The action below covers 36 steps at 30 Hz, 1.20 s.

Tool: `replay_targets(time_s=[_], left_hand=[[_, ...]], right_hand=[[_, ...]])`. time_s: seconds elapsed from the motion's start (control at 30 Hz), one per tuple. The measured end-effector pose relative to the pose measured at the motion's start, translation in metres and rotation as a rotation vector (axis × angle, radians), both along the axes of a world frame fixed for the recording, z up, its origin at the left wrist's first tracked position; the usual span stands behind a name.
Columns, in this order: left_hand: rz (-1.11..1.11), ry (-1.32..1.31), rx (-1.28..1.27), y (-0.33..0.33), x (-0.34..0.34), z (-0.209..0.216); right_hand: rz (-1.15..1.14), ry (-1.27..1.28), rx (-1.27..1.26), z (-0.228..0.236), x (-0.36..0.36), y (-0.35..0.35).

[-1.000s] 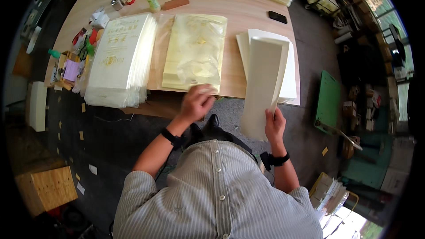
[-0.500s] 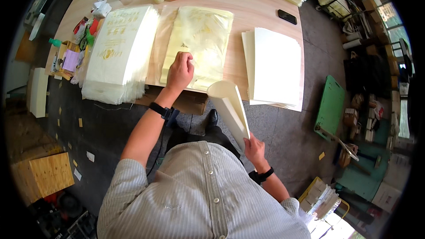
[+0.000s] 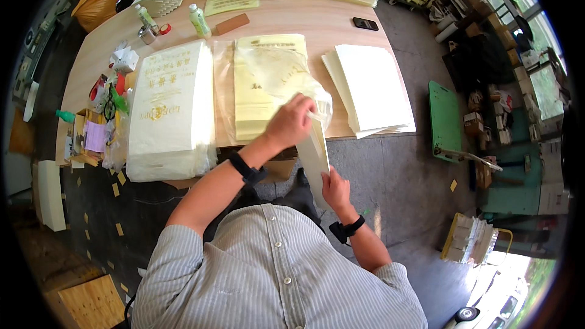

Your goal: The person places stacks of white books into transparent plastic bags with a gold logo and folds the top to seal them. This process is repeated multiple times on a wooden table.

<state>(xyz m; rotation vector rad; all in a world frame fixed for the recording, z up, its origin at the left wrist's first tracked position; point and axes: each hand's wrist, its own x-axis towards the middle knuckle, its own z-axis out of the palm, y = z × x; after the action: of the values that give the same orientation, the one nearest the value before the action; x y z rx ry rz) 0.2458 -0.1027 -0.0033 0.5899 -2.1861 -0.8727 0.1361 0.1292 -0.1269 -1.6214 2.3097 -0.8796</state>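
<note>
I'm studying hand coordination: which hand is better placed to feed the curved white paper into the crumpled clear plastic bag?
Probably the right hand: it grips the lower end of the curved white paper; its upper end is near the clear plastic bag, which the left hand holds.

Surface point(image 3: 274, 19): smooth, pale wood grain
Clear bag point(image 3: 274, 73): thin, glossy, wrinkled plastic
Held sheet point(image 3: 315, 161): smooth matt paper
Tin point(image 3: 146, 36): shiny metal
Shirt point(image 3: 237, 268): matt woven cloth
</note>
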Motion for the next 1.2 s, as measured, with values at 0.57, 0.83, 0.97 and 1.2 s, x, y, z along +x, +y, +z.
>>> replay_targets(time_s=[0.57, 0.83, 0.97, 1.2], left_hand=[[0.019, 0.173, 0.058, -0.030, 0.089, -0.003], [-0.221, 0.389, 0.799, -0.049, 0.047, -0.053], [-0.180, 0.408, 0.839, -0.028, 0.059, -0.052], [-0.082, 0.335, 0.713, -0.031, 0.069, -0.072]], right_hand=[[0.355, -1.270, -0.384, 0.045, 0.005, -0.143], [0.144, -0.325, -0.369, 0.070, -0.004, -0.169], [0.223, -0.647, -0.397, 0.104, 0.001, -0.176], [0.170, -0.931, -0.231, 0.117, 0.008, -0.197]])
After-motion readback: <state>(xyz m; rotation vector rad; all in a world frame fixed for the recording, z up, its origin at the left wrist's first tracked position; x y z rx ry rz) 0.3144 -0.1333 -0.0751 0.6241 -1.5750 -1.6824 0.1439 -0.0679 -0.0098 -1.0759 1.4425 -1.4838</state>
